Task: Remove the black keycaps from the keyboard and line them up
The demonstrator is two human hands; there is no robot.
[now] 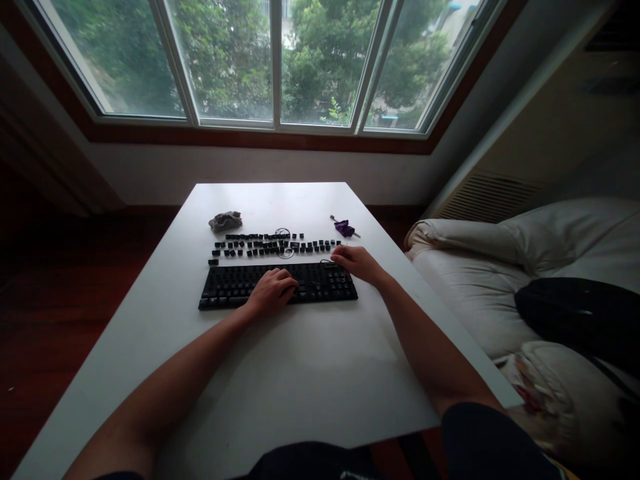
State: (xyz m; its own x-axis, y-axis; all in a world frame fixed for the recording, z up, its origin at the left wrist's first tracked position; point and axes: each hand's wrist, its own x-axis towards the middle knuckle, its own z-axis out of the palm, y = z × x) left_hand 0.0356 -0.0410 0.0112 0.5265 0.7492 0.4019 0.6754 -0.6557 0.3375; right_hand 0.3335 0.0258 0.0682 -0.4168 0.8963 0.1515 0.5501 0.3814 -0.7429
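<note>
no lettering can be read anywhere (the keyboard [235, 287] legends are too small and dim).

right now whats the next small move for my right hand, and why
Probably ease the right hand slightly back to the right end of the loose keycaps and pinch one. It sits at the back right corner of the keyboard, just short of those rows, while the left hand rests on the keyboard's middle, seemingly steadying it on the table.

Daylight pours through the window [275, 63], glaring on the counter [300, 360]; room corners sink dim, edges bowed.
</note>
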